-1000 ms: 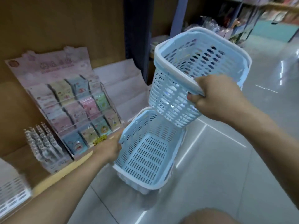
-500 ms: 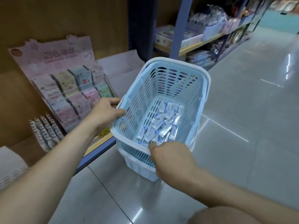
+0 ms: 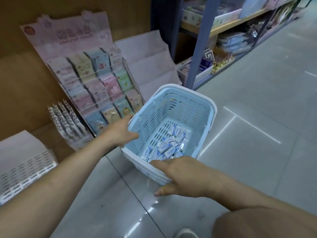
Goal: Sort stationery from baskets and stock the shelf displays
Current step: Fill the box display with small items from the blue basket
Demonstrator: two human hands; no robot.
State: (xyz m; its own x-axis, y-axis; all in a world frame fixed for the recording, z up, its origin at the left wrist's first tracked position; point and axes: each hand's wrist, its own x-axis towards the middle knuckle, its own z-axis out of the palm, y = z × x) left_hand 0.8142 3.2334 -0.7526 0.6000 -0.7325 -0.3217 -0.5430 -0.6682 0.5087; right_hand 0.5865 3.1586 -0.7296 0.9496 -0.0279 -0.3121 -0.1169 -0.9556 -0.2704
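Blue basket (image 3: 187,107) is low by the grey floor (image 3: 248,117), just right of the shelf's card display (image 3: 96,86) and the box of pens (image 3: 66,121). Judging by the doubled white rims, it seems nested in a second basket. A heap of small wrapped packets (image 3: 169,145) lies toward its near end. The left hand (image 3: 120,133) grips the left rim, fingers curled inside the wall. The right hand (image 3: 181,176) clasps the near rim, fingers on top and thumb beneath. Gripping two adjoining sides likely keeps the load level, and setting it beside the display puts the stock within easy reach.
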